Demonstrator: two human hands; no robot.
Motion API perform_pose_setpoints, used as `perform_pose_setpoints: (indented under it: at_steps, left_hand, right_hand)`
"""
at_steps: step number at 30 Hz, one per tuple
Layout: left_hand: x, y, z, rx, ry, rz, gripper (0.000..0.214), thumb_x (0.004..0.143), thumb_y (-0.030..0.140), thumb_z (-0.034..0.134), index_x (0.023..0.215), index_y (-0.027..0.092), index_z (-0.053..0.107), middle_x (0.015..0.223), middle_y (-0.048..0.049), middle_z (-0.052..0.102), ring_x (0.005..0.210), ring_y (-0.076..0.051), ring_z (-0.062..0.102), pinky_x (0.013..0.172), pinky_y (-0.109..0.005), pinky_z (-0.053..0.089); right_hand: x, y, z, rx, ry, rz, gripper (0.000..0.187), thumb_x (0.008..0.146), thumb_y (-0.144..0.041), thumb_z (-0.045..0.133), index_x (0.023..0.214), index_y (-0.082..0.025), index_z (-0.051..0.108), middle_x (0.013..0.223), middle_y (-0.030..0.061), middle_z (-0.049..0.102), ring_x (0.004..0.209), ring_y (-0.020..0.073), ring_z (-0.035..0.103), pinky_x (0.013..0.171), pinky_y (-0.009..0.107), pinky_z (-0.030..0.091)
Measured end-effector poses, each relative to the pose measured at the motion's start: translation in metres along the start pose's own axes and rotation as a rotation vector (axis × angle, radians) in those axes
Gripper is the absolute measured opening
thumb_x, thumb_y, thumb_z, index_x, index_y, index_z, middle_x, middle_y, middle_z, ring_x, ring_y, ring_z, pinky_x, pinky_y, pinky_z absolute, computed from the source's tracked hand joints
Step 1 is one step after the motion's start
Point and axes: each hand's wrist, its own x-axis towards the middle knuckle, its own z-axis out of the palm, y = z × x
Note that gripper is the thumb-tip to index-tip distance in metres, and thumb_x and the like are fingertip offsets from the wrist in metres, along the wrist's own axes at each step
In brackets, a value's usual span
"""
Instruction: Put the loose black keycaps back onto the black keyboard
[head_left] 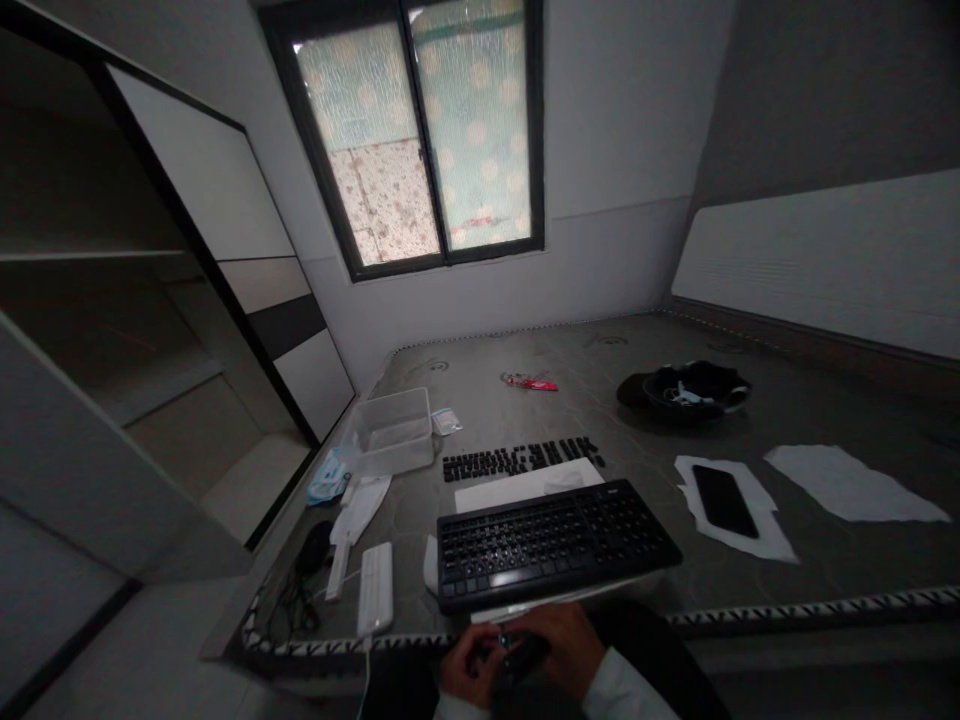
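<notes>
At the bottom edge, my left hand (471, 668) and my right hand (568, 640) are close together, fingers curled in. Between them is a small dark object (527, 657) with a shiny spot near it; its kind is too dim to tell. Just beyond the hands lies a black keyboard (551, 545), tilted slightly, resting over white sheets. Loose black keycaps (517, 458) are lined up in rows behind it. A white sheet (480, 497) shows between the keycaps and the keyboard.
On the left stand a clear plastic box (394, 435), a white power strip (376, 588) and a dark mouse (315, 545). A phone (724, 500) lies on paper at right, beside another white sheet (847, 482). Farther back are a cap (686, 392) and a red item (536, 383).
</notes>
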Motion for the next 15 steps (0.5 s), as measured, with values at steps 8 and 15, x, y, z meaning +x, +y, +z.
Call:
perform_pose_setpoints:
  at_steps: [8, 15]
  left_hand:
    - [0.006, 0.005, 0.008, -0.008, -0.058, -0.093, 0.063, 0.058, 0.079, 0.058, 0.076, 0.020, 0.070, 0.058, -0.0020, 0.066, 0.043, -0.010, 0.051, 0.042, -0.019, 0.039]
    - [0.020, 0.035, 0.006, 0.134, -0.145, -0.013, 0.052, 0.061, 0.073, 0.062, 0.075, 0.024, 0.070, 0.059, -0.0007, 0.067, 0.047, -0.012, 0.056, 0.043, -0.018, 0.041]
  right_hand:
    - [-0.004, 0.011, -0.003, -0.024, 0.108, -0.083, 0.026, 0.080, -0.024, 0.059, 0.103, -0.028, 0.069, 0.092, 0.0004, 0.074, 0.082, 0.0175, 0.070, 0.074, 0.025, 0.051]
    - [-0.002, 0.022, -0.018, -0.189, 0.279, -0.296, 0.027, 0.090, -0.034, 0.047, 0.107, -0.023, 0.065, 0.072, 0.0018, 0.072, 0.061, 0.0156, 0.067, 0.055, 0.024, 0.047]
